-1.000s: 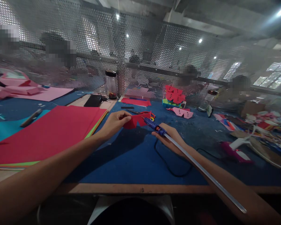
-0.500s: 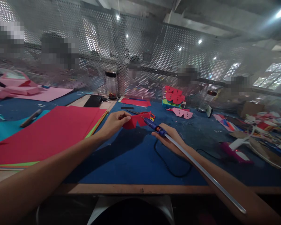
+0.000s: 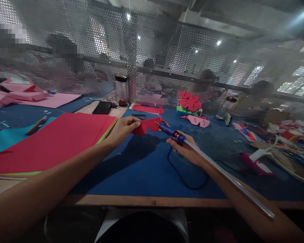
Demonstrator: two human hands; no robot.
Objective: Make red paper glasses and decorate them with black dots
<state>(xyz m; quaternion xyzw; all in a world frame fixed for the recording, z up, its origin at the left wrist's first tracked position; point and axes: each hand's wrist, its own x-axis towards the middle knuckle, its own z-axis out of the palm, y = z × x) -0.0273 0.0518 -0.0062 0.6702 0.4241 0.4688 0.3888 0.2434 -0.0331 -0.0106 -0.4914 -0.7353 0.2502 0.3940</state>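
Observation:
Between the thumb and fingers of my left hand (image 3: pixel 126 128) is a small red paper cut-out (image 3: pixel 142 127) with a notch in its lower edge, held above the blue mat (image 3: pixel 131 172). My right hand (image 3: pixel 186 146) is wrapped round a blue glue gun (image 3: pixel 171 132). A long clear glue stick (image 3: pixel 228 176) sticks out of its back along my forearm. The gun's nozzle points left and meets, or nearly meets, the right part of the red paper. Scissors (image 3: pixel 164 123) lie behind the paper, mostly hidden by it.
A stack of coloured sheets (image 3: pixel 58 141), red on top, lies left. Behind stand a jar (image 3: pixel 121 91), a pile of red cut-outs (image 3: pixel 190 101) and a pink cut-out (image 3: pixel 199 120). A magenta device (image 3: pixel 255 164) and paper scraps (image 3: pixel 291 131) lie right. A perforated screen (image 3: pixel 164 60) borders the back.
The red paper has been raised and tilted slightly, covering more of the scissors. My right hand and the glue gun have shifted a little to the right.

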